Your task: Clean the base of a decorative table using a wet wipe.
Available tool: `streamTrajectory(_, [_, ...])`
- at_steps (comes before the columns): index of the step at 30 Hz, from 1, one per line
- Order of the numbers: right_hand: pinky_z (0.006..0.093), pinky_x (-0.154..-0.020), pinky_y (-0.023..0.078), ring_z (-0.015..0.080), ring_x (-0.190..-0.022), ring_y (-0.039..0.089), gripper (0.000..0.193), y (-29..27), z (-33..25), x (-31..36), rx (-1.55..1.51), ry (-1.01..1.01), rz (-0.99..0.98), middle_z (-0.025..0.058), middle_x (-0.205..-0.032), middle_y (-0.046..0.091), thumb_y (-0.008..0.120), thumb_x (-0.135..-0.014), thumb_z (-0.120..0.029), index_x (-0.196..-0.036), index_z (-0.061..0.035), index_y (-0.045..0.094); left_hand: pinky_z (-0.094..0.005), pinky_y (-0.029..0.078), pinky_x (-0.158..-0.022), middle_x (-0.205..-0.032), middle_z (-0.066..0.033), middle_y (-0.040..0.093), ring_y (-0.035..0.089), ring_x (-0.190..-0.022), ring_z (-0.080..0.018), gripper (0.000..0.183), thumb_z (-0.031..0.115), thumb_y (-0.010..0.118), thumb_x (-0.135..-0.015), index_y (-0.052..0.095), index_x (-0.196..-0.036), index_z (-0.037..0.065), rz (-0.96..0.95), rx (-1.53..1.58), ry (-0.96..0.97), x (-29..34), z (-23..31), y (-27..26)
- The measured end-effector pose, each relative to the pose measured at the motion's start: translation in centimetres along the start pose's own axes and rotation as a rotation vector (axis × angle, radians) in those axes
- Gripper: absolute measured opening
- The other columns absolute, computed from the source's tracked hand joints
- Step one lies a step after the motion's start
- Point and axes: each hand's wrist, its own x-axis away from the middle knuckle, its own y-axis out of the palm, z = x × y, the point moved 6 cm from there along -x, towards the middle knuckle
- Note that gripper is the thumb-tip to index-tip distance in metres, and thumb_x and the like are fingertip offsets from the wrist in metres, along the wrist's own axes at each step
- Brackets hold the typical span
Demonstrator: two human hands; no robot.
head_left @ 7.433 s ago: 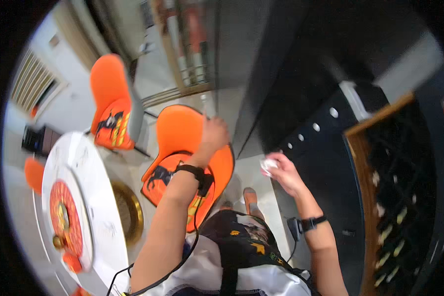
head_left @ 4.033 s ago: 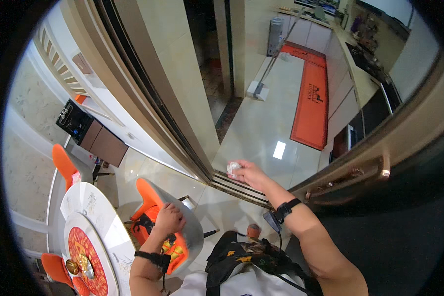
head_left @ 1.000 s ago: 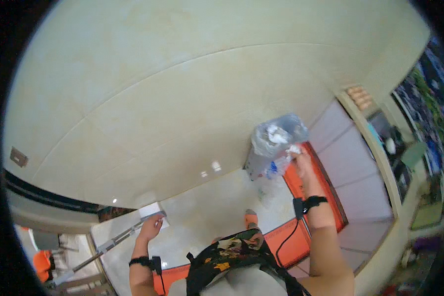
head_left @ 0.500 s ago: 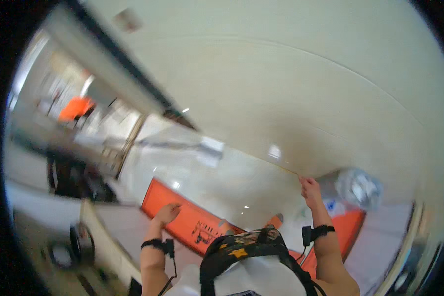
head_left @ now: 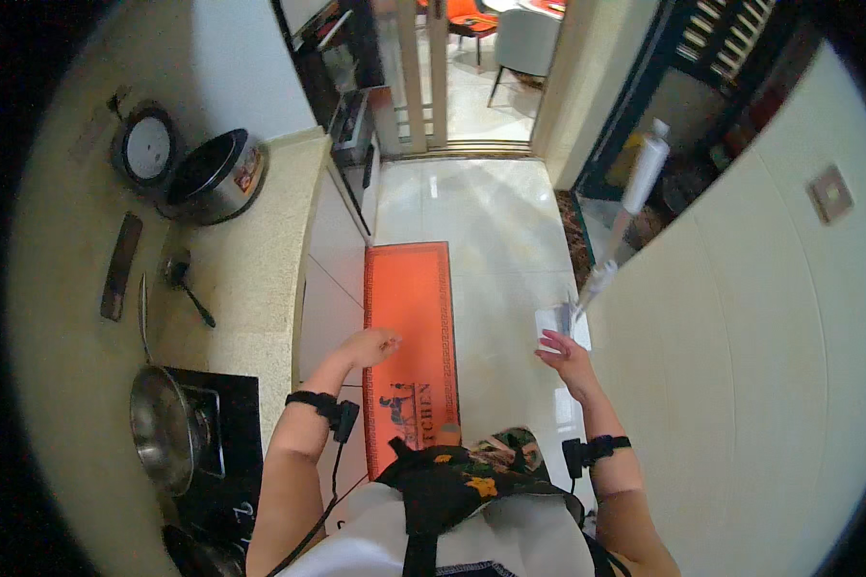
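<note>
My right hand point(head_left: 565, 361) is held forward over the floor, fingers spread and nothing in it. Just beyond its fingertips, in the picture, stands a white-handled mop point(head_left: 645, 173), tilted by the wall near the dark door; its flat white foot point(head_left: 579, 332) is on the floor. I see no contact between hand and mop. My left hand point(head_left: 371, 347) hangs above the orange floor mat point(head_left: 409, 298), beside the counter front. Its fingers are loosely bent, not clenched, and no object shows in them.
On the left counter point(head_left: 260, 260) are a cooking pot point(head_left: 216, 178), a ladle point(head_left: 199, 303) and a steel pan point(head_left: 162, 428) on a black stove point(head_left: 231, 404). Ahead, a doorway sill point(head_left: 486, 149) leads to a room with a grey chair point(head_left: 529, 43). A pale wall point(head_left: 731, 385) runs along the right.
My view has swung left from the pale wall and a bagged bin to the counter, doorway and mop. The right hand's fingers have spread; the left hand remains over the mat.
</note>
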Motion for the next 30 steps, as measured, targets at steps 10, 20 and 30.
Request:
streamTrajectory(10, [0.0243,-0.064,0.048,0.0113,-0.076,0.057,0.028,8.1,-6.2,-25.3,0.197,0.273,-0.127,0.0045,-0.081,0.062,0.066,-0.080,-0.019,-0.100,0.0003,0.062,-0.0375,0.046,-0.080,-0.102,-0.0176,0.059,0.057,-0.094,-0.0314,0.031,0.019,0.049,-0.086,0.054,-0.113,0.005,0.033,0.168,0.177,-15.3,-2.3,-9.5])
streamTrajectory(20, [0.0287,-0.076,0.046,0.0173,-0.083,0.060,0.023,10.1,-20.5,-52.5,0.352,-0.057,-0.202,0.0069,-0.091,0.066,0.057,-0.086,-0.020,-0.100,-0.0034,0.065,-0.0337,0.045,-0.084,-0.111,-0.0139,0.057,0.056,-0.099,-0.0260,0.032,0.021,0.050,-0.089,0.052,-0.117,0.006,0.029,0.329,0.074,-31.8,-8.5,-27.5])
streamTrajectory(30, [0.0295,-0.076,0.045,0.0179,-0.087,0.057,0.028,-19.4,-8.5,-59.2,0.525,0.243,0.564,0.0081,-0.094,0.062,0.057,-0.084,-0.019,-0.106,-0.0012,0.060,-0.0386,0.044,-0.085,-0.109,-0.0160,0.058,0.056,-0.098,-0.0310,0.033,0.026,0.048,-0.086,0.057,-0.111,0.006,-0.187,0.026,0.241,-59.7,-12.5,-41.3])
